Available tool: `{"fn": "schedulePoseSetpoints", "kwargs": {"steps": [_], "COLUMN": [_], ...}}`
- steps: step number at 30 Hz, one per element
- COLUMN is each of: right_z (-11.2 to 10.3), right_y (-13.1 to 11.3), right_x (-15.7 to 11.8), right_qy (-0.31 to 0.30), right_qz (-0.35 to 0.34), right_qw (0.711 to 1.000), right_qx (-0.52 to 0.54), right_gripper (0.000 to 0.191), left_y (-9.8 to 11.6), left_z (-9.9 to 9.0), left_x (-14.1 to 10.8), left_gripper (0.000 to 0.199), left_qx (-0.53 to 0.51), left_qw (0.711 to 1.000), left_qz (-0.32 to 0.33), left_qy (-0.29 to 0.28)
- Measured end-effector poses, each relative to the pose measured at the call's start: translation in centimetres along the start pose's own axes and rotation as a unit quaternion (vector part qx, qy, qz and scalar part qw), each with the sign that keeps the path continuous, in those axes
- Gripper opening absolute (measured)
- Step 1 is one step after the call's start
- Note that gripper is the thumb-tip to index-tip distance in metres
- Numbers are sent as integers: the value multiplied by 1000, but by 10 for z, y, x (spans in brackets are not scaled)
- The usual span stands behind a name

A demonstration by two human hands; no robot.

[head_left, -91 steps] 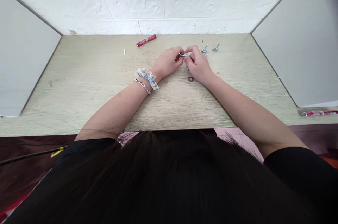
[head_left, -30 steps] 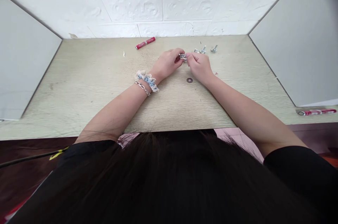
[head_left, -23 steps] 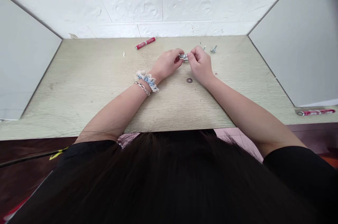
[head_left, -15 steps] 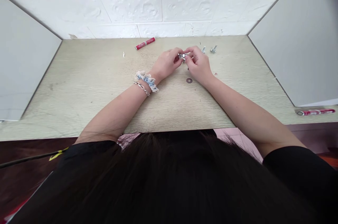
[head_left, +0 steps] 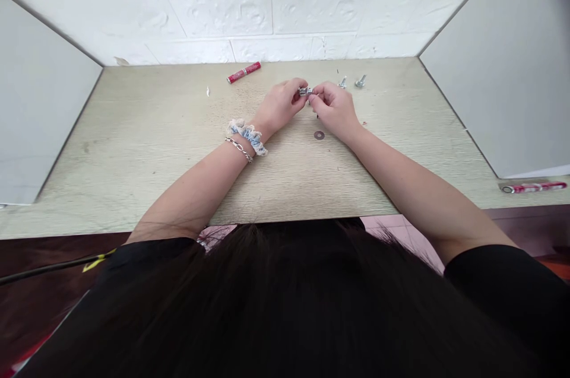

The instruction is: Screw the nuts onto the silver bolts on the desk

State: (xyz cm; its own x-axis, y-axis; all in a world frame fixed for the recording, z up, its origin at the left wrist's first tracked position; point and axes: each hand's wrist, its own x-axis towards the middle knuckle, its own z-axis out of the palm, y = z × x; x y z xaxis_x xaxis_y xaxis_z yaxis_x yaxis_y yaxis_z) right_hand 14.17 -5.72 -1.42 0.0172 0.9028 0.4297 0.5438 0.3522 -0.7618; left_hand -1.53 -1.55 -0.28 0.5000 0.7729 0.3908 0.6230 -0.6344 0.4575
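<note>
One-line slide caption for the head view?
Left hand and right hand hold a metal fastener near a washer on the tabletop.

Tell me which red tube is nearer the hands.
The red tube near the wall, beyond the left hand; the other tube lies far right, beside the grey panel.

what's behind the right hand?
Behind the right hand, one silver bolt shows, its base seemingly part-covered by the hand. A second bolt sits farther right in plain view. Anything lower behind the hand is hidden.
</note>
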Motion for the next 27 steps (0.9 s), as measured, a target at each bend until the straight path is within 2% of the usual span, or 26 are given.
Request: {"fn": "schedulePoseSetpoints", "kwargs": {"steps": [4,8,15,20,27], "right_z": [-2,-1,1,0,1], "right_y": [-2,-3,-1,0,3], "right_x": [-3,-5,-2,0,2], "right_qy": [38,67,20,10,-3], "right_qz": [-27,-38,-22,-19,-5], "right_qw": [999,997,999,1000,1000], "right_qx": [16,32,15,3,-4], "right_gripper": [29,23,19,22,26], "left_y": [-9,-12,-7,-7,-13], "left_z": [3,3,2,1,-1], "left_x": [2,1,0,0,-2], "left_gripper": [21,26,23,23,30], "left_qx": [-13,-11,13,21,76], "left_qw": [999,999,999,998,991], "left_qz": [23,24,53,60,105], "left_qy": [21,18,3,6,-32]}}
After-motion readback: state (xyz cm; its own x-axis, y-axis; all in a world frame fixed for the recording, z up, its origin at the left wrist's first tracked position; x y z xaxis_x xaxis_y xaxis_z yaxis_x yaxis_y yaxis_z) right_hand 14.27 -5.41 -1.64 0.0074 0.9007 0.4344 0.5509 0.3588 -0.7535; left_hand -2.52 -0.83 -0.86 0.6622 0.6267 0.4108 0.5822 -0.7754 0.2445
